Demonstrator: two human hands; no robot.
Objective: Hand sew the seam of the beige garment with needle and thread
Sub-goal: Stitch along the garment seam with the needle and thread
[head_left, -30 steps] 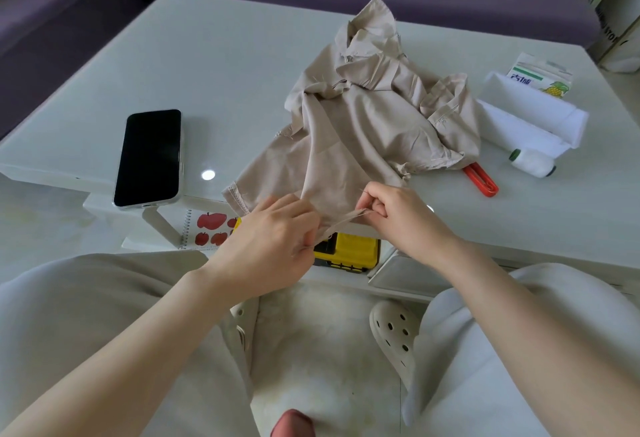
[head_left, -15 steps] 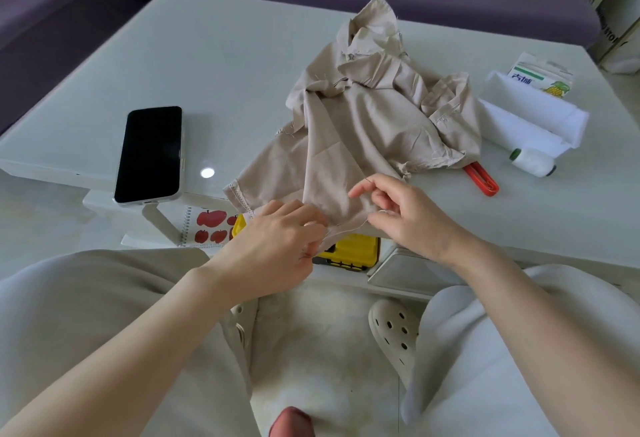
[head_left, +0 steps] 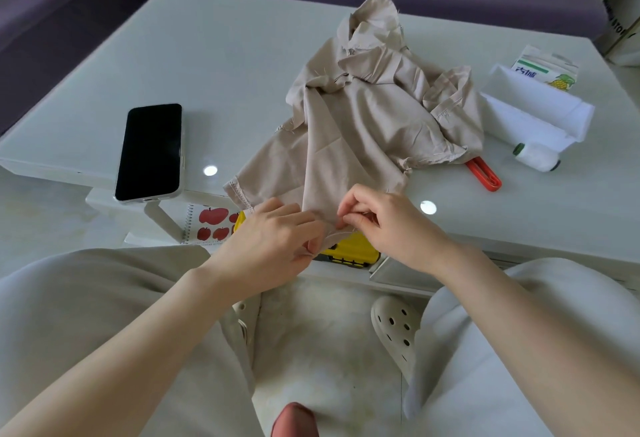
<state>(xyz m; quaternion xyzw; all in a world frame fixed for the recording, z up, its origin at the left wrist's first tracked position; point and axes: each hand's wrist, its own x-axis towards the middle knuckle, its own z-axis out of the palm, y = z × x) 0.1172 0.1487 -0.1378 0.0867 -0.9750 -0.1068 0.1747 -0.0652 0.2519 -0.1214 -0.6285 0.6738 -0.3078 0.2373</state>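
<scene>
The beige garment [head_left: 363, 117] lies crumpled on the white table [head_left: 214, 65], its near edge hanging over the table's front. My left hand [head_left: 273, 242] pinches that near edge from the left. My right hand [head_left: 388, 225] pinches the same edge just to the right, thumb and fingers curled on the fabric. The two hands are almost touching. No needle or thread shows between the fingers. A white thread spool [head_left: 535, 156] lies on the table to the right.
A black phone [head_left: 150, 152] lies at the table's left front. Red scissor handles [head_left: 483, 176] stick out from under the garment. White folded cloth [head_left: 533, 117] and a small carton [head_left: 543, 69] sit at right. A yellow box [head_left: 349, 251] and an apple notebook [head_left: 211, 225] lie under the table edge.
My right hand let go of the taut edge, opened briefly, and has come back left to pinch the fabric close beside my left hand. The left hand stayed put.
</scene>
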